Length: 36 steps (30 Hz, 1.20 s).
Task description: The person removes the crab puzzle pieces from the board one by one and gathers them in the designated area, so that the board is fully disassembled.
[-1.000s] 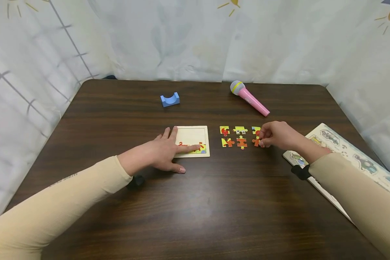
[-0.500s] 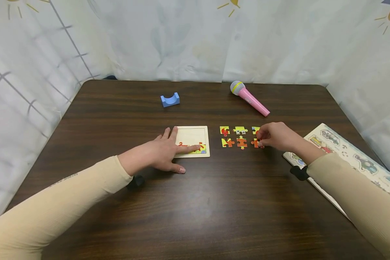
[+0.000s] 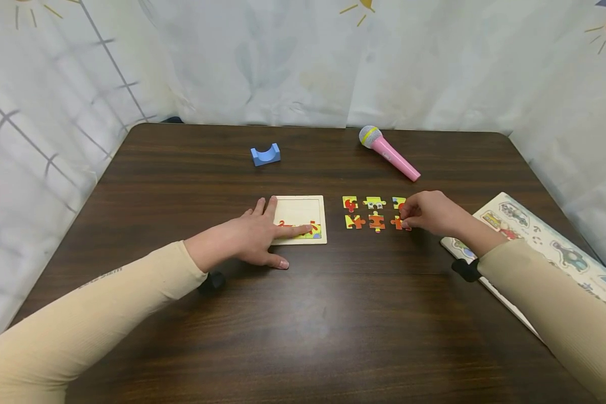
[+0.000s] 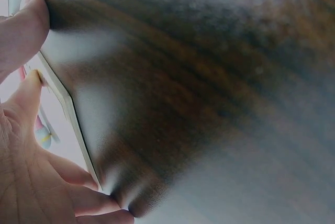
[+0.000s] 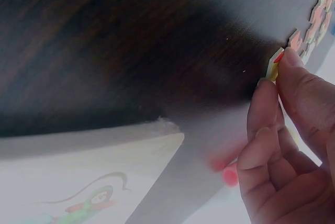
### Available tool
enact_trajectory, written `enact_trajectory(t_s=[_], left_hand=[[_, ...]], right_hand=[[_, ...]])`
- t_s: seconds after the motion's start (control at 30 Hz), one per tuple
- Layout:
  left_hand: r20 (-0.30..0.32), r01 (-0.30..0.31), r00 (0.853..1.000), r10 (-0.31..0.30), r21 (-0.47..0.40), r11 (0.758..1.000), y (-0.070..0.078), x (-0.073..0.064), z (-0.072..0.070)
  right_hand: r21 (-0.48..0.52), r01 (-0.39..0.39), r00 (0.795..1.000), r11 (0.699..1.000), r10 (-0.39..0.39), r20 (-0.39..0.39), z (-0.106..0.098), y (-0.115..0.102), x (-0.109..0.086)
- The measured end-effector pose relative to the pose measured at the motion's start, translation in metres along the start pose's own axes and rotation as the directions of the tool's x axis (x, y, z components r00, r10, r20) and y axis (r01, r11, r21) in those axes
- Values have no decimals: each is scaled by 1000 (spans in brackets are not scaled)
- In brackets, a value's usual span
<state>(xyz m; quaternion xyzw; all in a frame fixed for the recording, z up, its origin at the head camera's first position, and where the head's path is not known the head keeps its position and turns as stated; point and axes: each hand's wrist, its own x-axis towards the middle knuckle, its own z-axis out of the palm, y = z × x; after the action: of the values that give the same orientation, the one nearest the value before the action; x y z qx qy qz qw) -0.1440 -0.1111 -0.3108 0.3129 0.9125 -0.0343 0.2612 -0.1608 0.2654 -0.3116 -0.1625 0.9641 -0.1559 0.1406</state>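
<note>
My left hand [image 3: 249, 235] lies spread over a shallow wooden puzzle tray [image 3: 299, 205], index finger straight across it. Along the tray's near side shows a red and yellow picture strip [image 3: 314, 231], partly covered by that finger. In the left wrist view the tray edge [image 4: 70, 101] passes beside the fingers. To the right, two short rows of jigsaw pieces [image 3: 376, 220] lie on the table. My right hand [image 3: 431, 213] pinches the jigsaw piece [image 3: 396, 223] at the near right end between thumb and finger. The right wrist view shows this yellow and red piece [image 5: 272, 66] at the fingertips.
A pink toy microphone [image 3: 394, 159] lies behind the jigsaw pieces. A blue cradle-shaped block [image 3: 266, 155] stands further back on the left. A large picture board [image 3: 565, 252] lies at the right, under the right forearm. A white curtain hangs behind the brown table [image 3: 303, 325].
My right hand has shifted slightly to the left with the pinched jigsaw piece, which now looks flatter. The left hand stays in place on the tray.
</note>
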Motion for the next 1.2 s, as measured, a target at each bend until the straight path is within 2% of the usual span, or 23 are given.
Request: enact_trajectory(t_s=[0.43, 0.67, 0.87, 1.07, 1.2], left_hand=[[0, -6, 1000, 6, -11, 1000, 0, -1, 0], [2, -1, 1000, 1, -13, 1000, 0, -1, 1], [11, 2, 1000, -1, -14, 1000, 0, -1, 0], [16, -6, 1000, 7, -16, 1000, 1, -1, -1], [19, -20, 1000, 21, -12, 1000, 1, 0, -4]], right_hand=[[1, -3, 1000, 1000, 3, 12, 0, -1, -1], [3, 50, 998, 999, -49, -38, -5, -11, 2], [28, 134, 990, 991, -132, -52, 8, -48, 20], [8, 321, 947, 947, -320, -36, 27, -98, 40], [-17, 366, 930, 930, -365, 31, 33, -119, 50]])
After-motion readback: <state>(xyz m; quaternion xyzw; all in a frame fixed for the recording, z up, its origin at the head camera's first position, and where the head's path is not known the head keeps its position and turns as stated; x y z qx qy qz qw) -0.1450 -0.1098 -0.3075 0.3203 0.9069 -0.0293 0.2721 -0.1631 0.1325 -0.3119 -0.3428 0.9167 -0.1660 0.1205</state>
